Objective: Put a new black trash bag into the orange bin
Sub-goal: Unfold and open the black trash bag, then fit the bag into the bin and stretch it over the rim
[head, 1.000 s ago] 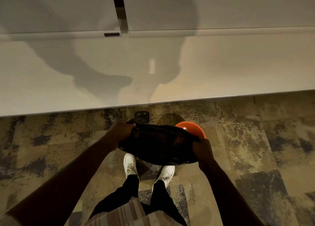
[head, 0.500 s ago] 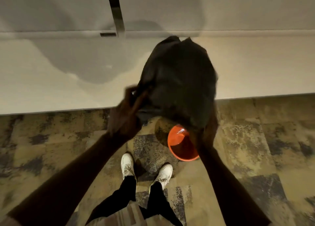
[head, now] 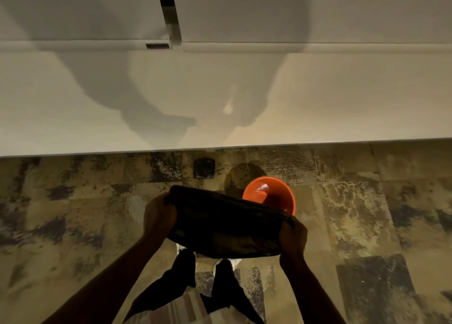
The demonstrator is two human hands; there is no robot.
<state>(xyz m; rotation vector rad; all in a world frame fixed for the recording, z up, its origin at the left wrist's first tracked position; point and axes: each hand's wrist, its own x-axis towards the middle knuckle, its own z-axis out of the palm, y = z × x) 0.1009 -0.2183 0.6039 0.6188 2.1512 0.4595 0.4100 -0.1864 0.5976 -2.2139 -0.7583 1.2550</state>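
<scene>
An office-like room: mottled carpet tiles (head: 354, 213) with a floor outlet box (head: 204, 168), under a long white desk (head: 318, 98) against white panels (head: 293, 10).

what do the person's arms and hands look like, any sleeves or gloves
Both forearms are bare to the bottom edge of the picture, with no sleeves in view. The left hand and right hand wear no gloves. No watch, bracelet or ring shows in this dim light.
</scene>
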